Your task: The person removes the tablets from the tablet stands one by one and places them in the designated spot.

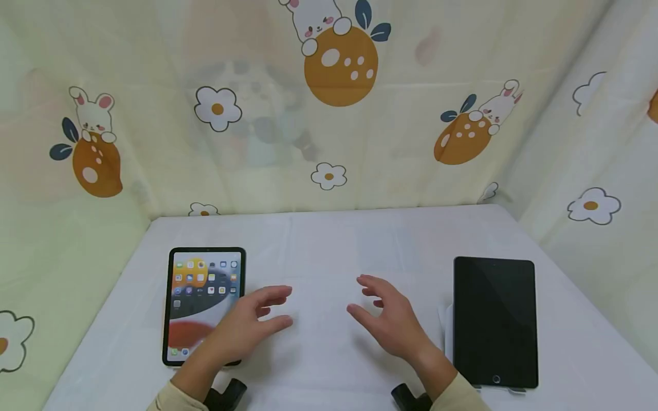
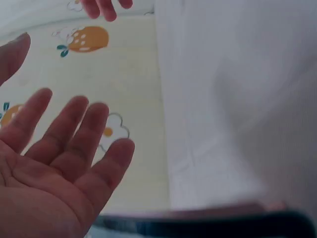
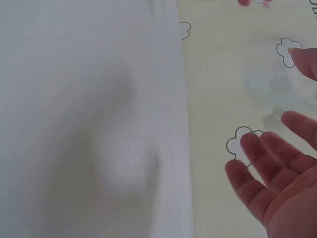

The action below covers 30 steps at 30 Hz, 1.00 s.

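Observation:
In the head view a tablet with a lit home screen (image 1: 197, 308) stands at the left of the white table. My left hand (image 1: 247, 328) is raised in front of its lower right part, with fingers loosely bent and nothing in them. At the right is a second tablet with a dark screen and a round home button (image 1: 494, 319). My right hand (image 1: 390, 322) hovers to the left of it, also holding nothing. Both palms face each other across a gap. The left wrist view shows the left palm (image 2: 54, 173) with spread fingers; the right wrist view shows the right fingers (image 3: 257, 181) apart.
White cloth (image 1: 319, 257) covers the table. Patterned curtains (image 1: 257, 171) with flowers and rabbits rise behind it and at both sides. A pale, flat object (image 1: 449, 331) peeks out at the dark tablet's left edge. Black wrist mounts (image 1: 228, 394) sit at both wrists.

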Tool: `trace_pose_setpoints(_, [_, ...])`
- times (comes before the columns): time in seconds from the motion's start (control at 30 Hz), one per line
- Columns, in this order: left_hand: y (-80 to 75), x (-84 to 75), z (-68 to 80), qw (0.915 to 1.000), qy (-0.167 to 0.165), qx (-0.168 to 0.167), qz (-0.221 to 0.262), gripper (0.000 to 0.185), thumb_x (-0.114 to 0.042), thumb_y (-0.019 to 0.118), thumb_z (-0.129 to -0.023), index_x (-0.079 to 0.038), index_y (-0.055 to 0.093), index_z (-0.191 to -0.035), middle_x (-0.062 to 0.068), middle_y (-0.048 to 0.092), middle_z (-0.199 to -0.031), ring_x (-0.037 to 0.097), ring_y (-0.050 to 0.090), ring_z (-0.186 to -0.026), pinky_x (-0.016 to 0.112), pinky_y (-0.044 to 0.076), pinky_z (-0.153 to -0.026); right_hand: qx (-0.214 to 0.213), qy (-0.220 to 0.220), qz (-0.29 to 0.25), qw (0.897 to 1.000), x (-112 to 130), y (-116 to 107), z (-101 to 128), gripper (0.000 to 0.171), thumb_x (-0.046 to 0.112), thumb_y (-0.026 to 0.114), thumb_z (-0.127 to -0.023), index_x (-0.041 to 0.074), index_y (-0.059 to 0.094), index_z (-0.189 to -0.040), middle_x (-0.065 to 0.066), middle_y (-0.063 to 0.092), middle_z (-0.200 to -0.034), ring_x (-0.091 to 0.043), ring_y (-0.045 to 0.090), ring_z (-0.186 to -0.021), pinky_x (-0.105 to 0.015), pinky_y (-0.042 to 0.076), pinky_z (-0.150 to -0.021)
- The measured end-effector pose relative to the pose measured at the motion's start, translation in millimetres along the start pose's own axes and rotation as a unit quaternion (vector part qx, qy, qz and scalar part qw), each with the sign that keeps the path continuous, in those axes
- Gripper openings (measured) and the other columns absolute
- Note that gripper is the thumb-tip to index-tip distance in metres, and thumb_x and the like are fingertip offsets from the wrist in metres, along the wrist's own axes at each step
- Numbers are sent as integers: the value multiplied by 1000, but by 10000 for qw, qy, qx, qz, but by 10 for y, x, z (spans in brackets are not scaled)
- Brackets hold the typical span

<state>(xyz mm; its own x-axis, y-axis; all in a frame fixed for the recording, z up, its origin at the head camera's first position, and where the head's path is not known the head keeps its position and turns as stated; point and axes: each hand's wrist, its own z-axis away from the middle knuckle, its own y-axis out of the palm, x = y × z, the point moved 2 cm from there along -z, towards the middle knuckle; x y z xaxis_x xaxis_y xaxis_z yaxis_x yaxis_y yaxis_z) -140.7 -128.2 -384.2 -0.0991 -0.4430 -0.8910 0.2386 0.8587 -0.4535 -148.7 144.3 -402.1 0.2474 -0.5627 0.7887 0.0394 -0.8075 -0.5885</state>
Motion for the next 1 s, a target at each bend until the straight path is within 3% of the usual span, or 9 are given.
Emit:
trace_pose_setpoints(0.33, [-448,91,263,9991,52,210,356,50,-19,76,-90,-8,60,-136,11,60,-136,34,57,-124,46,46,-102,434,-271,-979,9939,36,113,-54,55,15,78,-88,11,58,-139,-2,53,-146,-22,56,-125,-47,45,-103])
trace_pose_setpoints(0.5, [-709,204,435,9996,153,116,223,47,-14,73,-92,-6,60,-137,12,58,-139,35,57,-124,37,50,-98,737,-447,-1119,9900,56,182,-60,57,14,78,-87,9,58,-140,-4,51,-147,-24,47,-135,-48,44,-104])
trace_pose_setpoints(0.6, [-839,312,544,9989,280,82,364,45,-10,71,-93,-4,60,-137,10,58,-139,32,63,-116,30,53,-90,911,-533,-1093,9884,56,202,-58,58,14,78,-87,10,58,-141,-5,51,-148,-25,43,-138,-48,44,-104])
trace_pose_setpoints(0.77, [-1014,500,678,9963,788,-181,290,42,1,68,-92,-5,63,-134,-7,61,-136,11,66,-107,23,54,-83,1100,-590,-994,9872,64,226,-77,59,21,79,-88,11,57,-142,-4,50,-148,-26,42,-139,-53,39,-107])
trace_pose_setpoints(0.87, [-1123,599,734,9972,604,-430,-130,43,-2,70,-92,-10,64,-134,-18,59,-134,-5,56,-112,19,51,-83,1200,-506,-912,9873,82,267,-114,58,28,77,-89,14,58,-142,1,53,-146,-24,42,-140,-54,33,-111])
trace_pose_setpoints(1.0, [-1251,703,789,9972,69,-617,-408,43,-9,69,-95,-9,61,-137,-27,53,-133,-18,44,-114,18,51,-81,1297,-424,-995,9856,107,333,-167,58,28,77,-89,13,58,-141,4,55,-144,-20,44,-138,-50,32,-113])
